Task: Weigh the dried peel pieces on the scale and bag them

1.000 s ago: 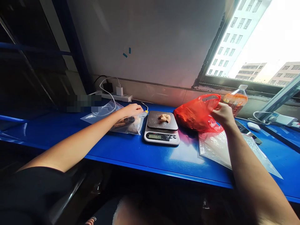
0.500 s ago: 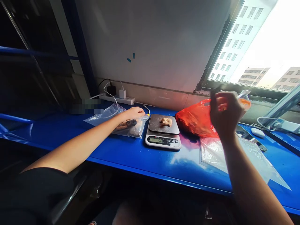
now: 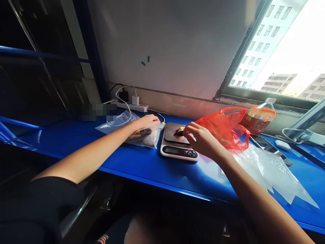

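Observation:
My left hand (image 3: 149, 120) is closed on the top edge of a clear plastic bag (image 3: 154, 138), fingers curled and partly hidden. Inside the bag lie brown, stick-like pieces, a black piece and something pale. Over a kitchen scale (image 3: 169, 139), my right hand (image 3: 199, 135) pinches a dark, dried-looking piece (image 3: 179, 133) between thumb and fingers. A pale beige, dried-looking lump (image 3: 178, 129) rests on the scale's metal plate, partly hidden behind the dark piece. Whether the dark piece touches the plate, I cannot tell. The scale's display is not readable.
Right of the scale sit a red plastic bag (image 3: 218, 123) and a bottle of orange-brown drink (image 3: 261, 117). Flat clear bags (image 3: 269, 169), a phone (image 3: 273, 149) and a white mouse (image 3: 282, 145) lie farther right. Behind my left hand is a power strip (image 3: 142, 107) with cables.
My right hand has come down and left from above the red bag to the scale, bringing the dark piece. My left hand stays at the clear bag. The view has shifted slightly.

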The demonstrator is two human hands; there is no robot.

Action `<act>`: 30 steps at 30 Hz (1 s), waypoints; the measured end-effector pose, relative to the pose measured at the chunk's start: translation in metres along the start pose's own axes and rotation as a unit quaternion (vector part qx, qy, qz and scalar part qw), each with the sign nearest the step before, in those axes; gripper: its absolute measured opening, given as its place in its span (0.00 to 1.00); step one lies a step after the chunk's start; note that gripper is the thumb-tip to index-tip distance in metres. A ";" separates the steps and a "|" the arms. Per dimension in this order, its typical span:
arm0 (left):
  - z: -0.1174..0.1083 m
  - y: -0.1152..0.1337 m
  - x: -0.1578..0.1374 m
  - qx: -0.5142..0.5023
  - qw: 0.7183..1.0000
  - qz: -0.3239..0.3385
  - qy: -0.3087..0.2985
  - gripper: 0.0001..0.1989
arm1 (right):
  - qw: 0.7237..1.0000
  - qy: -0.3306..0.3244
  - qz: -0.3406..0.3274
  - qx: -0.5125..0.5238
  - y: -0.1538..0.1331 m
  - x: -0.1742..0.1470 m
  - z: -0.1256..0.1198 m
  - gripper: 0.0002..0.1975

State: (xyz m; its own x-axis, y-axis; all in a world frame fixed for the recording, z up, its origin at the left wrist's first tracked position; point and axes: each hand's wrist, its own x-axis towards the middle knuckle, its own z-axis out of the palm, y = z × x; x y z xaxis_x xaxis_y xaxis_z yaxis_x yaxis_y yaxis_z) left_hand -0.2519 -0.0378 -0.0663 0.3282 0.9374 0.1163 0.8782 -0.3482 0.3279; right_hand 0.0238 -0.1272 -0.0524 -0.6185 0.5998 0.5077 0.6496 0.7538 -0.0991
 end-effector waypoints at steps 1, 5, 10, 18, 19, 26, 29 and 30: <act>0.001 -0.001 0.001 -0.001 1.000 0.002 -0.001 0.18 | 1.000 0.011 0.004 0.014 -0.001 0.001 0.000 0.09; 0.002 -0.004 0.003 -0.003 1.000 0.010 -0.006 0.19 | 0.997 0.033 0.015 0.072 -0.003 0.003 0.006 0.08; 0.002 -0.004 0.002 -0.002 1.000 0.010 -0.005 0.20 | 0.995 0.037 0.027 0.090 -0.002 0.005 0.010 0.07; 0.001 -0.003 0.003 -0.005 1.000 0.008 -0.005 0.20 | 0.993 0.031 0.018 0.112 -0.002 0.005 0.011 0.07; 0.001 -0.003 0.002 -0.005 1.000 0.006 -0.003 0.19 | 0.994 0.031 0.013 0.108 -0.002 0.004 0.011 0.07; 0.000 0.001 -0.001 -0.006 1.000 -0.003 0.008 0.18 | 0.995 0.013 -0.006 0.103 -0.003 0.003 0.012 0.09; 0.000 0.002 -0.002 -0.005 1.000 -0.005 0.011 0.18 | 0.994 0.015 0.004 0.105 -0.001 0.003 0.014 0.07; 0.000 0.002 -0.002 -0.005 1.000 -0.006 0.012 0.18 | 0.994 0.014 0.002 0.109 -0.001 0.004 0.015 0.07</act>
State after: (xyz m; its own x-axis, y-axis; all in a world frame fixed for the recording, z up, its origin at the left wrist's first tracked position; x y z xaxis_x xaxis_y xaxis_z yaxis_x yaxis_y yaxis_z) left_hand -0.2511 -0.0401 -0.0655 0.3094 0.9414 0.1342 0.8784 -0.3370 0.3389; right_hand 0.0148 -0.1216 -0.0631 -0.6017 0.5973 0.5304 0.5388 0.7937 -0.2825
